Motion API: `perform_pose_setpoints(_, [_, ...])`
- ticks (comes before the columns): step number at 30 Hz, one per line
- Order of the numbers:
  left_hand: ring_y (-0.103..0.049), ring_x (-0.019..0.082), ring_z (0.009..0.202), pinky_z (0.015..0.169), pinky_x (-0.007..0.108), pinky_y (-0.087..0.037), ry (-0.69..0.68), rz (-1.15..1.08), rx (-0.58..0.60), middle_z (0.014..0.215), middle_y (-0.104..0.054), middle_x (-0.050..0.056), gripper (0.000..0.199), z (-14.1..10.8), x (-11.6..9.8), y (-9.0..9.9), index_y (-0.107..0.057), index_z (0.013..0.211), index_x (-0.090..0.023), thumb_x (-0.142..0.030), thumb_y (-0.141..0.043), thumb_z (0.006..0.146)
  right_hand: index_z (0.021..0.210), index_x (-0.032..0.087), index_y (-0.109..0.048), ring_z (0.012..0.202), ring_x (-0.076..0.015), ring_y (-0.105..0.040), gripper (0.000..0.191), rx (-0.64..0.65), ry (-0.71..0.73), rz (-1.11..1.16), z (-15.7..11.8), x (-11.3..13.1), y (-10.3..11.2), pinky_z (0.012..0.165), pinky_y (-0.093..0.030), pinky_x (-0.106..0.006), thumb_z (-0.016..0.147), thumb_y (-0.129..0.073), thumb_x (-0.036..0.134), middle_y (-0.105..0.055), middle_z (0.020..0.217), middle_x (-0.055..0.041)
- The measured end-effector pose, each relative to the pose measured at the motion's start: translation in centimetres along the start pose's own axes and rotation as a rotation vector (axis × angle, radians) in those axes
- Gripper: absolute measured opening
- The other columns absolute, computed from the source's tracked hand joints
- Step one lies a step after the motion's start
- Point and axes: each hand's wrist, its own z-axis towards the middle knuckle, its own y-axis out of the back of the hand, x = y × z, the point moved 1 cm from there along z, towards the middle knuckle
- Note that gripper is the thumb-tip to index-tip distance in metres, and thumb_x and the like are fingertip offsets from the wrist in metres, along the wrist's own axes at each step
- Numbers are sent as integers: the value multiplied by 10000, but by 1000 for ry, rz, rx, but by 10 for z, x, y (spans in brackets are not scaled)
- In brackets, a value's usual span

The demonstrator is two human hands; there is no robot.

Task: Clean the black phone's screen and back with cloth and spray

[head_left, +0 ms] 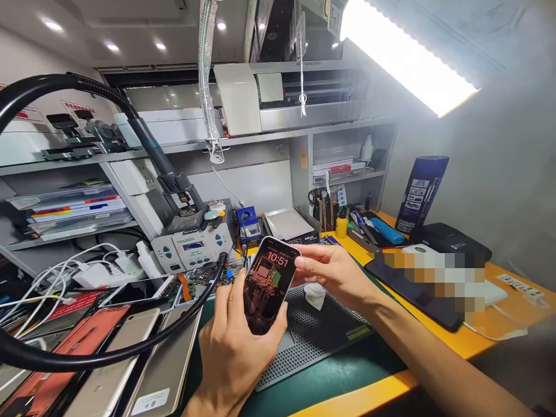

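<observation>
A smartphone (268, 289) with its lock screen lit, reading 10:51, is held upright and tilted over the workbench. My left hand (241, 336) wraps round its lower part, fingers on the left edge and thumb on the right edge. At the phone's upper right edge, my right hand (328, 269) pinches with thumb and forefinger, the other fingers partly behind it. A grey perforated mat (317, 333) lies beneath both hands on a green work mat (347, 370). On the perforated mat sits a crumpled white tissue (314, 296).
Several phones and phone backs (117, 353) lie at the left, crossed by a black hose (165, 341). Behind stands a hot air station (195, 243). A dark tablet-like device (417, 292) and a blue cylinder (421, 194) are at the right. A bright lamp (408, 55) hangs overhead.
</observation>
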Motion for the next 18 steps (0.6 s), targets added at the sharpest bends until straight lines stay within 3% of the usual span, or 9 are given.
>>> perform_pose_setpoints(3, [-676,252,822,657,357,-573,51,-87,41,1009,-644,107,735,-1,-1,0,-556,1308,-123,-532,-761,732,1194,180,-739,817,-183,-699,414,-74,-37,41,1,-1,1,780,-597,-361,812,-796,330,-752,1019,-101])
perform_pose_setpoints(5, [-675,254,847,703,365,-574,190,-311,156,1000,-665,101,667,0,2,0,-586,1258,-146,-550,-742,751,1155,157,-751,786,-173,-689,419,-119,-72,57,1,-1,2,733,-599,-338,783,-817,339,-747,1002,-108])
perform_pose_setpoints(9, [-682,227,867,756,345,-567,756,-1028,540,1005,-721,75,488,5,9,0,-631,1200,-196,-576,-527,913,1019,125,-778,689,-139,-643,362,-168,-148,47,0,-1,2,637,-587,-297,738,-844,344,-731,912,-94])
perform_pose_setpoints(11, [-695,244,903,800,375,-571,1057,-1314,694,1056,-731,97,536,9,7,2,-651,1195,-183,-608,-460,930,941,119,-783,640,-119,-603,320,-168,-167,45,0,-2,1,607,-583,-294,722,-851,342,-716,871,-79])
perform_pose_setpoints(13, [-715,281,898,819,437,-577,1262,-1520,866,1084,-732,139,611,12,2,4,-654,1216,-149,-636,-422,928,929,119,-783,628,-116,-587,317,-154,-173,35,-1,-4,-1,598,-580,-294,720,-848,348,-705,844,-68])
perform_pose_setpoints(15, [-730,302,837,810,489,-579,1339,-1671,1015,1059,-733,178,693,14,-5,6,-646,1237,-106,-660,-362,934,970,117,-782,628,-123,-588,353,-136,-170,7,-1,-6,-2,591,-576,-294,733,-833,374,-699,816,-63])
perform_pose_setpoints(18, [-727,277,739,758,468,-589,1360,-1755,1052,992,-736,194,748,14,-12,6,-668,1187,-57,-664,-306,945,1003,111,-777,612,-133,-584,405,-133,-155,-59,-2,-8,-5,560,-574,-296,747,-811,424,-690,769,-55])
